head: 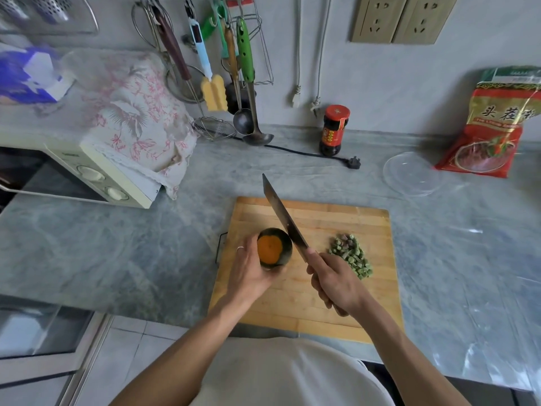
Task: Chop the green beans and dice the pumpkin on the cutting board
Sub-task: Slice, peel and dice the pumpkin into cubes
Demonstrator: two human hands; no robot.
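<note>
On the wooden cutting board [322,218], the left hand [248,271] cups a round, dark-skinned pumpkin [273,249], orange cut face up; beside it, the right hand [336,281] grips a cleaver [282,216]; chopped green beans [351,254] heaped just beyond that grip; microwave [87,174] far left.

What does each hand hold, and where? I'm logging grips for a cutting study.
Left hand cups the pumpkin from its left side; right hand grips the cleaver by its handle.

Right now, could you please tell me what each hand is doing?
Left hand: curled round the pumpkin, holding it on the board.
Right hand: gripping the knife, blade at the pumpkin.
</note>
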